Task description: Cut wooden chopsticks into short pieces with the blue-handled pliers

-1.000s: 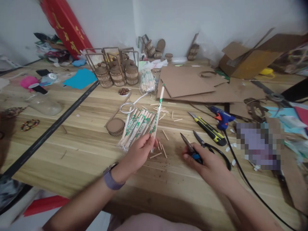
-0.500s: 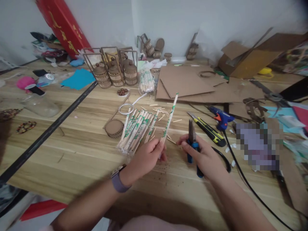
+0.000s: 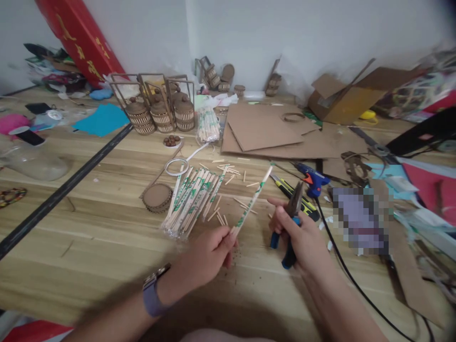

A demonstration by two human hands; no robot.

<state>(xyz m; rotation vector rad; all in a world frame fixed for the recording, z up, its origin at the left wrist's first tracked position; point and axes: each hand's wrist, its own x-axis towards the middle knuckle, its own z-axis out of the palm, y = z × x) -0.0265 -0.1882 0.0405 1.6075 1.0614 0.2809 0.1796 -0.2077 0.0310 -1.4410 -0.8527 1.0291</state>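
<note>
The left hand pinches the low end of a long stick in a white and green wrapper. The stick slants up and to the right, with its top end in the air over the desk. A purple watch is on the left wrist. The right hand is curled around pliers with blue handles, and the metal nose points up. The pliers and the stick are apart. Just past the left hand, a pile of wrapped sticks lies in clear plastic. Short bits of wood are spread beside the pile. A yellow and black knife lies partly behind the pliers, and a blue glue gun is near it. To the left of the pile are a brown round piece and a white ring. Farther back stand little baskets with tall handles, next to another bag of sticks. Flat brown cardboard lies to the right of that bag.
</note>
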